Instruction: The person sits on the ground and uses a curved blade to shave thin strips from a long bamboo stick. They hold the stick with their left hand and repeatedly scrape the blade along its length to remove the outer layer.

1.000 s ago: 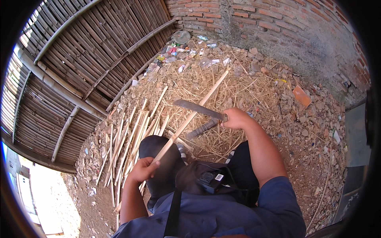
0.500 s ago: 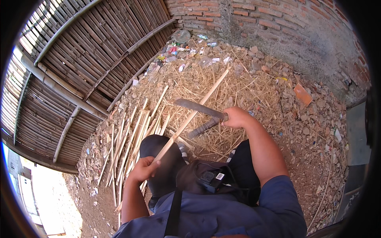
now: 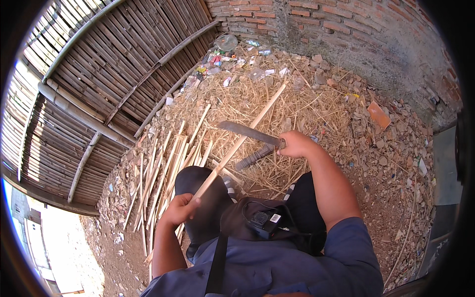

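Observation:
My left hand (image 3: 180,209), at the left knee, is closed around the lower part of a long pale bamboo strip (image 3: 228,155). The strip slants up and away to the right over the straw. My right hand (image 3: 295,144) grips a machete (image 3: 250,132) by its handle. Its dark blade points left and lies across the upper side of the strip; whether they touch I cannot tell. Beneath the blade, a dark ridged rod-like piece (image 3: 255,157) rests on the straw, its far end partly hidden by my right hand.
Several split bamboo strips (image 3: 170,163) lie to the left of my knee. Straw shavings (image 3: 316,111) and rubble cover the ground ahead. A bamboo slat wall (image 3: 94,64) stands at the left, a brick wall (image 3: 341,29) at the back, with litter (image 3: 217,58) in their corner.

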{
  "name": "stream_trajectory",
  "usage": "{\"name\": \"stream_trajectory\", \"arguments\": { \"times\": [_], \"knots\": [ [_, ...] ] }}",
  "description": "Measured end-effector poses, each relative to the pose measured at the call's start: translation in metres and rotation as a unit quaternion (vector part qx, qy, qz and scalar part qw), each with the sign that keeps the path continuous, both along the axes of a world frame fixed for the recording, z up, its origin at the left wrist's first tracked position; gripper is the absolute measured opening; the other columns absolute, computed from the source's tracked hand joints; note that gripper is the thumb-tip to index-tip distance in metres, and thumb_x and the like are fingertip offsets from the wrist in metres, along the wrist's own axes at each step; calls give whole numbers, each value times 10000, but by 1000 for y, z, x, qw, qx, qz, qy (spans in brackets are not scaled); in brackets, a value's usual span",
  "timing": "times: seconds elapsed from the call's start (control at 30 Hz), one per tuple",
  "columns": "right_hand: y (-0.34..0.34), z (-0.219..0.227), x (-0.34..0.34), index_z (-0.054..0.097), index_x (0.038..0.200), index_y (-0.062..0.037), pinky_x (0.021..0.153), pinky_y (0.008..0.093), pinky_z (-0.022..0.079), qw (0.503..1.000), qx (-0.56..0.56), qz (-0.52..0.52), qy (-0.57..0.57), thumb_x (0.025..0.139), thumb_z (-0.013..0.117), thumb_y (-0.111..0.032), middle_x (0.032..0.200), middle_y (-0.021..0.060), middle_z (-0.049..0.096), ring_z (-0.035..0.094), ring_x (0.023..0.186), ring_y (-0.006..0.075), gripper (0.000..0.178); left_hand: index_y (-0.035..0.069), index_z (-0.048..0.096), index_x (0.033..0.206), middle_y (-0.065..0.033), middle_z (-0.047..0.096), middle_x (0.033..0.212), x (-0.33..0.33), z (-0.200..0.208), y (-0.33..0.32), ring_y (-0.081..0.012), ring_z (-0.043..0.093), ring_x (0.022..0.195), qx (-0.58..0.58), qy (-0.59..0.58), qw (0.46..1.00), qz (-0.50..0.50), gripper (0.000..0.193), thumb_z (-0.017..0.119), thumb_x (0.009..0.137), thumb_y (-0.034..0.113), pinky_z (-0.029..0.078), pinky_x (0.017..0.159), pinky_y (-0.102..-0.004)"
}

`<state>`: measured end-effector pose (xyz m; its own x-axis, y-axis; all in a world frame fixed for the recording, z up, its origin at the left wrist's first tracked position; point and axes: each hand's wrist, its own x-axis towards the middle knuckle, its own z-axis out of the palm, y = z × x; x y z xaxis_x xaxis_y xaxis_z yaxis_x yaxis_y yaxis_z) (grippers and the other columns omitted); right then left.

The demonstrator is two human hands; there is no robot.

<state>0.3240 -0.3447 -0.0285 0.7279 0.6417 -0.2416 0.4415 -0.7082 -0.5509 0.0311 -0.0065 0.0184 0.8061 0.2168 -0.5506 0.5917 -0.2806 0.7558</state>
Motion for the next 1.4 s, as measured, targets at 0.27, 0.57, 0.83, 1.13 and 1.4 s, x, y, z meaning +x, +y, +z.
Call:
{"name": "stream_trajectory", "arguments": {
  "times": [0.27, 0.57, 0.83, 1.13, 1.4],
  "knots": [
    [2, 2, -1, 696, 1102, -73, 846, 424, 528, 1000, -6, 3, 9, 807, 770, -254, 1046, 168, 702, 680, 991, 318, 353, 68, 623, 890, -2, 515, 570, 0, 2, -2, -81, 444, 444, 22, 1, 1000, -13, 353, 627, 980, 410, 327, 419, -237],
    [2, -16, 5, 691, 1073, -69, 826, 432, 525, 1000, 2, 19, 5, 800, 769, -296, 1015, 167, 699, 679, 961, 327, 364, 71, 624, 875, 3, 527, 572, 0, 1, -3, -77, 458, 454, 13, 2, 1000, -2, 347, 640, 970, 404, 332, 425, -234],
    [1, -20, 7, 688, 1059, -65, 809, 427, 525, 999, 19, 28, 0, 794, 774, -285, 981, 168, 702, 683, 939, 321, 356, 74, 624, 886, -7, 521, 555, 0, -2, -2, -86, 449, 437, 14, -2, 1000, -5, 339, 620, 988, 398, 326, 421, -239],
    [1, -17, 5, 690, 1046, -44, 808, 429, 516, 999, 34, 23, 20, 774, 787, -295, 957, 182, 693, 675, 923, 340, 383, 74, 626, 886, -4, 521, 555, 1, -2, -1, -85, 451, 441, 9, -4, 1000, -6, 348, 624, 985, 407, 332, 422, -239],
    [1, -14, 3, 677, 1036, -40, 784, 422, 513, 999, 33, 29, 20, 786, 789, -309, 932, 165, 691, 676, 895, 325, 383, 71, 628, 880, -1, 519, 554, 2, -3, -1, -82, 452, 443, 17, -6, 1000, -6, 353, 622, 986, 408, 332, 421, -236]
  ]
}}
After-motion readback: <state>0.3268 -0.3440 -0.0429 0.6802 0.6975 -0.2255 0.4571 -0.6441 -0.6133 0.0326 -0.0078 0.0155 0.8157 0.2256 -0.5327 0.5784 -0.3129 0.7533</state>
